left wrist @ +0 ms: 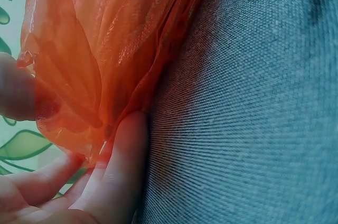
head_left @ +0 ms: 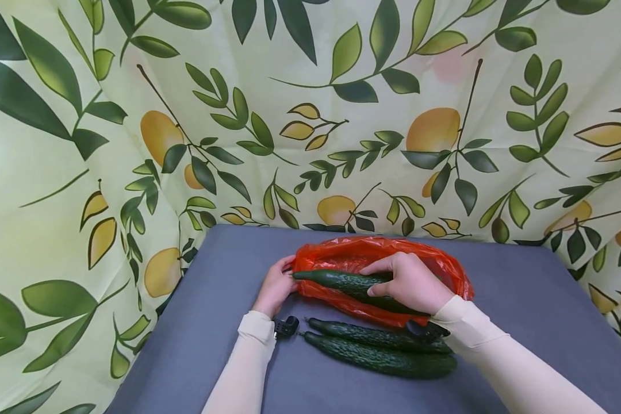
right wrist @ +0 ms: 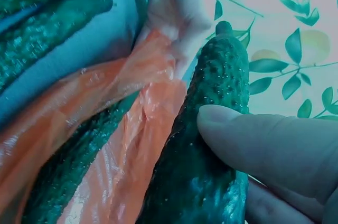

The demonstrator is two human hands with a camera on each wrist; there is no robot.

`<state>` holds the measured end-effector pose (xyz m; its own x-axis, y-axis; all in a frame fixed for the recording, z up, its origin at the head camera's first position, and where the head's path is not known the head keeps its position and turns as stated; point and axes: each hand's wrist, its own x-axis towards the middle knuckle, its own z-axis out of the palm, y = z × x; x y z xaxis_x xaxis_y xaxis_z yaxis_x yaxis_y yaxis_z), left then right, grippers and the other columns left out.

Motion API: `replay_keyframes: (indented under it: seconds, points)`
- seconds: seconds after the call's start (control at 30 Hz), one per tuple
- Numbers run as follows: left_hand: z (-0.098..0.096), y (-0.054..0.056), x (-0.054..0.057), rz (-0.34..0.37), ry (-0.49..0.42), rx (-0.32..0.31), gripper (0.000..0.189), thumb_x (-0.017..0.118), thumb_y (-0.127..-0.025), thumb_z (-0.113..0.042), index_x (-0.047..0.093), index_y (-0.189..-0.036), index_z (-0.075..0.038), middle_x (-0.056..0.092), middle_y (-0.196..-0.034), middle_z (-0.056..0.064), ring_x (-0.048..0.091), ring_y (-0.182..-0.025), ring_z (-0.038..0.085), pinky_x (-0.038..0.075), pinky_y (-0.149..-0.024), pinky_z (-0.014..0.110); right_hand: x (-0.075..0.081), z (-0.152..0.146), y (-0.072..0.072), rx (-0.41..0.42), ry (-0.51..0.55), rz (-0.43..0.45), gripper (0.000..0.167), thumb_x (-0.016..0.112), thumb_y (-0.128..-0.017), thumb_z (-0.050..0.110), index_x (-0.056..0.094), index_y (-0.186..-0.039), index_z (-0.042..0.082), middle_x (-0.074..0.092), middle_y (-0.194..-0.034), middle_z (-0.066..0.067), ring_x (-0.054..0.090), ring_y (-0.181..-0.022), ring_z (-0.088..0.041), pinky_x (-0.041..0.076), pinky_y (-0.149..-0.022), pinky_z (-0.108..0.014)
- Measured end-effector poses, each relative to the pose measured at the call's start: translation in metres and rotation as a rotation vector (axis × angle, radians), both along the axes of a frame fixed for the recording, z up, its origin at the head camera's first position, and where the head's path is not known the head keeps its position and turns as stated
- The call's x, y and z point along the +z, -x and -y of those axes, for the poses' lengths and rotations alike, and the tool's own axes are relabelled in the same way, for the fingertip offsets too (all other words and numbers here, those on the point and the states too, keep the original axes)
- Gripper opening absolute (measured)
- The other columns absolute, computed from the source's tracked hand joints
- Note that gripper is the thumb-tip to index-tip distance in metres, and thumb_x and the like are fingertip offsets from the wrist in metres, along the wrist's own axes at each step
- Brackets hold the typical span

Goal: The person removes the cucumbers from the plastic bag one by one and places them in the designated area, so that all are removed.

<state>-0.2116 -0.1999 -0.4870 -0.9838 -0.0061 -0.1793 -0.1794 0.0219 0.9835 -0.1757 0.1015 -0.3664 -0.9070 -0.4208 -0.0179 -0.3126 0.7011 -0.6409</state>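
A dark green bumpy cucumber (head_left: 336, 280) lies across the mouth of a red plastic bag (head_left: 336, 300), its narrow end pointing left. My right hand (head_left: 416, 283) grips it from above, the thumb (right wrist: 232, 129) on its skin in the right wrist view. At the bag's left end, my left hand (head_left: 276, 286) pinches the thin plastic (left wrist: 124, 39), as the left wrist view shows. Inside the bag, another cucumber (right wrist: 79, 160) is partly covered by the plastic.
Two more cucumbers, a front one (head_left: 380, 357) and one behind it (head_left: 364, 334), lie side by side on the grey table (head_left: 227, 259), nearer me than the bag. A leaf-and-fruit patterned cloth (head_left: 300, 155) hangs behind the table and at its sides.
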Motion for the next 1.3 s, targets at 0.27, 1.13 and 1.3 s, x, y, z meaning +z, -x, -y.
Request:
replay_keyframes:
  seconds: [0.27,1.13,1.3]
  points:
    - [-0.001,0.000,0.000,-0.004,0.028,0.009,0.072,0.064,-0.090,-0.004,0.046,-0.160,0.003,0.054,-0.156,0.028,0.066,-0.119,0.029,0.058,-0.074,0.022,-0.004,-0.011,-0.029,-0.008,-0.019,-0.034,0.037,0.092,-0.084,0.020,0.085,-0.119,0.030,0.083,-0.113,0.012,0.072,-0.112,-0.017,0.061,-0.094,-0.042]
    - [-0.002,0.000,0.000,0.008,0.058,0.009,0.070,0.064,-0.094,-0.007,0.045,-0.161,0.001,0.053,-0.158,0.025,0.064,-0.132,0.037,0.064,-0.093,0.034,-0.045,-0.022,-0.073,-0.056,-0.020,0.059,0.030,0.093,-0.082,0.022,0.085,-0.111,0.030,0.081,-0.116,0.010,0.072,-0.108,-0.012,0.059,-0.085,-0.030]
    - [-0.001,-0.001,0.000,0.006,0.062,0.012,0.070,0.064,-0.093,-0.007,0.045,-0.161,0.001,0.052,-0.159,0.026,0.063,-0.134,0.037,0.064,-0.093,0.035,-0.051,-0.021,-0.073,-0.066,-0.020,0.082,0.031,0.093,-0.081,0.021,0.086,-0.109,0.031,0.081,-0.116,0.009,0.072,-0.107,-0.012,0.059,-0.084,-0.031]
